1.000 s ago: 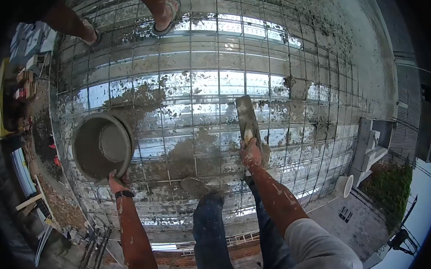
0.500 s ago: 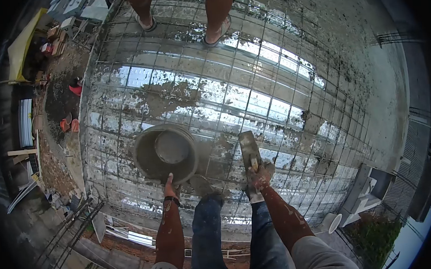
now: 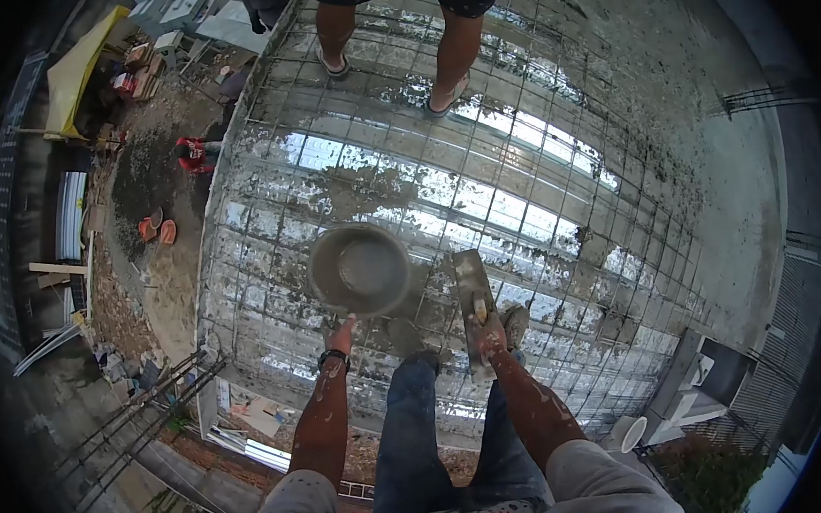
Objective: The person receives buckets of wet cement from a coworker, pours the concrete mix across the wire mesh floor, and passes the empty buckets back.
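Observation:
A round grey bucket (image 3: 360,271), its mouth facing up and its inside coated with cement, is left of centre. My left hand (image 3: 342,336), with a dark watch at the wrist, is at the bucket's near rim, fingers around the edge. A long flat trowel (image 3: 471,281) is smeared with cement. My right hand (image 3: 487,332) is closed on its handle, the blade pointing away from me. Beneath both lies a steel bar grid (image 3: 511,203) over shiny metal decking with patches of wet cement.
Another person's legs (image 3: 455,61) in sandals stand on the grid ahead. A person in red (image 3: 196,155) is below, beyond the deck edge. Smooth concrete (image 3: 725,171) spreads at the right. A white bucket (image 3: 628,433) stands lower right, and rebar (image 3: 138,414) projects at lower left.
The bucket has moved right with my left hand, closer to the trowel, and its mouth now faces more upward. The view has turned, showing more of the ground at left.

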The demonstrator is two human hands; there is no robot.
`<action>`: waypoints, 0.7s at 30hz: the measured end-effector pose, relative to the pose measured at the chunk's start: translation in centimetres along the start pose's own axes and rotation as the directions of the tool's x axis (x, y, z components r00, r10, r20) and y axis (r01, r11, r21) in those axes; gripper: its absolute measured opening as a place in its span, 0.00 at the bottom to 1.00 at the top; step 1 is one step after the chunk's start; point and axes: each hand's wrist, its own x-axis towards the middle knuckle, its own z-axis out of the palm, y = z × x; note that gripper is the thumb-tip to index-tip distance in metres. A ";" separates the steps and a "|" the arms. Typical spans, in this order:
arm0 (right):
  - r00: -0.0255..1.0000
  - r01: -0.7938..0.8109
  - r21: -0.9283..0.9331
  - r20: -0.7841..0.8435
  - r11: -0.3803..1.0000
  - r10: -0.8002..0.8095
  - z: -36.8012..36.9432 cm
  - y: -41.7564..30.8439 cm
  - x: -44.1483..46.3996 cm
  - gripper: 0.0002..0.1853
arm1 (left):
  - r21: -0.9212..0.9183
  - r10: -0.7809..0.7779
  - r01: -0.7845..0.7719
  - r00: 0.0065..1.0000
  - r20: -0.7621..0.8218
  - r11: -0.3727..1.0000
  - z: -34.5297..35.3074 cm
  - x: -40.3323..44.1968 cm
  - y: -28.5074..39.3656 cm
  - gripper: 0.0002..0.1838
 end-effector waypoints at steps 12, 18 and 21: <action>0.958 0.191 -0.151 0.245 0.970 -0.150 -9.4 5.6 -5.6 0.34 | 0.187 -0.162 0.159 0.987 -0.003 0.969 -6.4 -18.4 8.9 0.38; 0.979 0.173 -0.320 0.161 0.931 -0.127 -17.0 15.1 -6.2 0.33 | 0.677 0.141 -0.351 0.928 0.346 0.646 -5.1 -22.9 -1.6 0.26; 0.977 0.133 0.016 0.164 0.991 -0.134 -22.3 22.3 -8.3 0.37 | 0.373 -0.043 -0.043 0.975 0.219 0.927 -4.5 -29.9 -1.2 0.22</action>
